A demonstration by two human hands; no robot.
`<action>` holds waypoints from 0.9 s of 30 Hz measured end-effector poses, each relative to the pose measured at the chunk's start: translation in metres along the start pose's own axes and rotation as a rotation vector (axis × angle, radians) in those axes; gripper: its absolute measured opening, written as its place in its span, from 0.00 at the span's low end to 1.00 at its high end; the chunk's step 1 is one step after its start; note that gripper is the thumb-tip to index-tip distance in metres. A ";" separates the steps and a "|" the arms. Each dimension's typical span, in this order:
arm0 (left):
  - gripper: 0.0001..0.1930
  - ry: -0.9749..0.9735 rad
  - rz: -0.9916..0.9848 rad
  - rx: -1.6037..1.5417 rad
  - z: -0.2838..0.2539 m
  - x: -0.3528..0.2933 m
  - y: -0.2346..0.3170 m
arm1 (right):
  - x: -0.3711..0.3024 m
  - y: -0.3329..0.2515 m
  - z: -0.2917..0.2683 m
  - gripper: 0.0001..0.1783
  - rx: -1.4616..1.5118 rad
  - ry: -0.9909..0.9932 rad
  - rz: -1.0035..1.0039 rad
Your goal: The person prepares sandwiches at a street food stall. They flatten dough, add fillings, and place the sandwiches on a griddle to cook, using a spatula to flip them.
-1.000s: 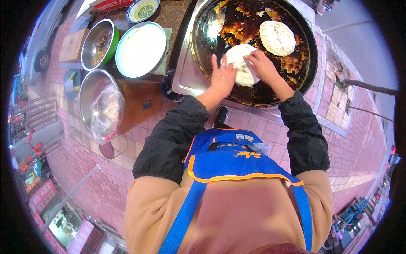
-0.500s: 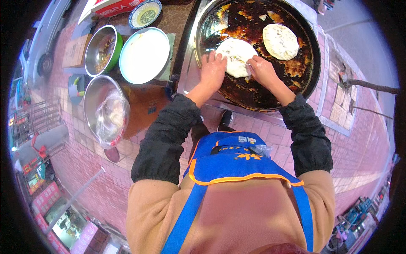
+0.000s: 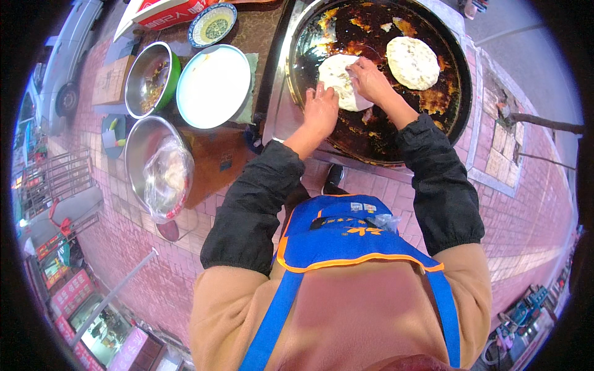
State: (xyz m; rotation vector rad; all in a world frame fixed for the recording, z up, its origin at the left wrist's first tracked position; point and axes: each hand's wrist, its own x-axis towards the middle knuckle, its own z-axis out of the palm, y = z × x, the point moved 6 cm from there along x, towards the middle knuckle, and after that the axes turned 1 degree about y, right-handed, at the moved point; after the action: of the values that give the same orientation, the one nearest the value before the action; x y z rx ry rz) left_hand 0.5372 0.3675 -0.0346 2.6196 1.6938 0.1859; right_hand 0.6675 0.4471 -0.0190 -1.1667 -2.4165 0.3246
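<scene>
A pale raw flatbread lies on a large round black griddle slick with oil. My right hand is over its right side, fingertips pinched at what looks like a lifted piece of its edge. With fingers stretched and slightly apart, my left hand touches the lower left edge of the same flatbread. A second flatbread, rounder and flecked with filling, lies to the right, touched by neither hand.
Left of the griddle, a table holds a white round tray, a green-sided metal bowl with chopped filling, a patterned bowl and a red-white box. Nearer stands a steel basin with plastic-covered dough. Brown scraps dot the griddle.
My right hand has moved up and left over the flatbread, still pinching. My left hand has shifted slightly right and down along its edge. The second flatbread stays put.
</scene>
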 end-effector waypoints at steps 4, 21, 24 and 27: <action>0.17 0.082 -0.027 0.012 -0.006 0.003 -0.008 | 0.003 0.031 0.005 0.11 -0.108 -0.054 0.374; 0.22 0.008 -0.061 0.039 0.003 0.014 -0.021 | 0.040 0.048 0.014 0.14 -0.061 -0.019 0.163; 0.24 0.055 -0.029 0.019 -0.001 0.014 -0.020 | 0.041 0.060 0.012 0.13 -0.064 -0.027 0.261; 0.26 -0.039 -0.002 -0.017 0.005 0.014 -0.016 | 0.042 0.056 0.010 0.13 -0.057 0.003 0.166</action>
State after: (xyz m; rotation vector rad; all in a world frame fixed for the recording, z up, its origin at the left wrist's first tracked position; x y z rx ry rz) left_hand 0.5287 0.3876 -0.0395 2.5919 1.6750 0.1475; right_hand 0.6785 0.5144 -0.0376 -1.3957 -2.3450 0.3060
